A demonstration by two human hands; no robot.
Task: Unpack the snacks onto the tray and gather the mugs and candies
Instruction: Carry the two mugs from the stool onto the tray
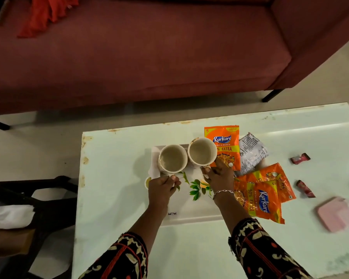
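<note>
The left hand (162,188) has its fingers (172,178) closed on the near side of the left mug (173,159), seemingly at its handle, and the right hand (220,175) grips the right mug (202,151) low on its near wall with fingers (207,169) wrapped against it. Both mugs look empty and stand upright, rims touching, at the far end of the white tray (191,210), just beyond the fingertips. Holding each from the near side probably lets the person seat the two together and keep the leaf-printed middle of the tray free for snacks.

The snack packets are still sealed and off the tray: one orange packet (223,146) lies just right of the right-hand fingers, touching the right mug; a silver packet (251,153) and two more orange packets (260,198) overlap further right on the counter (113,198). Two red candies (300,158) (305,189) lie well apart from either hand, far right, near a pink pad (333,214). So the mugs look gathered; unpacking and collecting candies remain.
</note>
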